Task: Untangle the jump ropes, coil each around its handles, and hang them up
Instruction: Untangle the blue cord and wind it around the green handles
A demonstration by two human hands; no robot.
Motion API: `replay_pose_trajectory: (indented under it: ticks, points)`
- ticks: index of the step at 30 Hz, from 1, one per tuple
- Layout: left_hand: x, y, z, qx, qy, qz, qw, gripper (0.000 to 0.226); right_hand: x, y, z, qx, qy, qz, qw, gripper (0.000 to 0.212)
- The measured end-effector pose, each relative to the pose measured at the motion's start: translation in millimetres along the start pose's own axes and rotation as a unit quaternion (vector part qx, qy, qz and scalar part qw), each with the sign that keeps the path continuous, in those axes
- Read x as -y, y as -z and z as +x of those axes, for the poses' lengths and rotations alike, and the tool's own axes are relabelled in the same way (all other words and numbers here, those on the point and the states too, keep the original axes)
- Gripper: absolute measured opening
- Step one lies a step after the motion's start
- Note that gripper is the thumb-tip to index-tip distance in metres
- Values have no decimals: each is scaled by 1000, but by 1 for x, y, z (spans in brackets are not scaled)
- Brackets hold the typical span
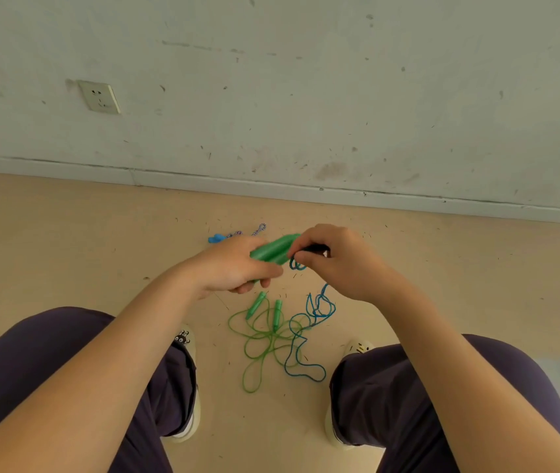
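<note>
The left hand [234, 266] grips a pair of thick green handles [273, 250], while the right hand [336, 259] pinches their blue rope [309, 331], which trails to the floor. A thin green rope [265, 343] with slim handles lies tangled between the feet, near a grey wall [306, 97], with bare floor [67, 250] either side.

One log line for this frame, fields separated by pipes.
left hand grips green handles | right hand pinches blue rope at handles | green rope loose on floor | nothing hung
</note>
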State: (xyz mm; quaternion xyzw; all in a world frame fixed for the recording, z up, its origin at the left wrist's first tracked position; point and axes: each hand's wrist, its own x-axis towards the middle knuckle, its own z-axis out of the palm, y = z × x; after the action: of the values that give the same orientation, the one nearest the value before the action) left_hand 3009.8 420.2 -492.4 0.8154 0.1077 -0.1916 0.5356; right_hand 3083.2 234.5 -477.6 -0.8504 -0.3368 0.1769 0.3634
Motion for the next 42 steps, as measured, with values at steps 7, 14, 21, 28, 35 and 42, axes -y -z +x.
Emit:
replay_pose_trajectory:
  ticks: [7, 14, 21, 28, 35, 42]
  points:
    - [-6, -14, -2, 89, -15, 2, 996, 15, 7, -5, -3, 40, 2, 83, 996, 13]
    - [-5, -15, 1, 70, -6, -8, 997, 21, -1, 7, -3, 41, 2, 156, 987, 19]
    - [-7, -20, -4, 123, -21, -12, 992, 23, 3, 13, -5, 29, -6, 155, 987, 25]
    - [-5, -15, -1, 102, -38, -63, 992, 31, -3, 10, -3, 18, -2, 198, 980, 17]
    - [-3, -7, 0, 52, -59, -134, 988, 35, -11, 9, 0, 12, -7, 214, 977, 15]
    - [0, -9, 6, -67, -38, -225, 971, 17, -9, 6, 0, 3, -10, 242, 970, 24]
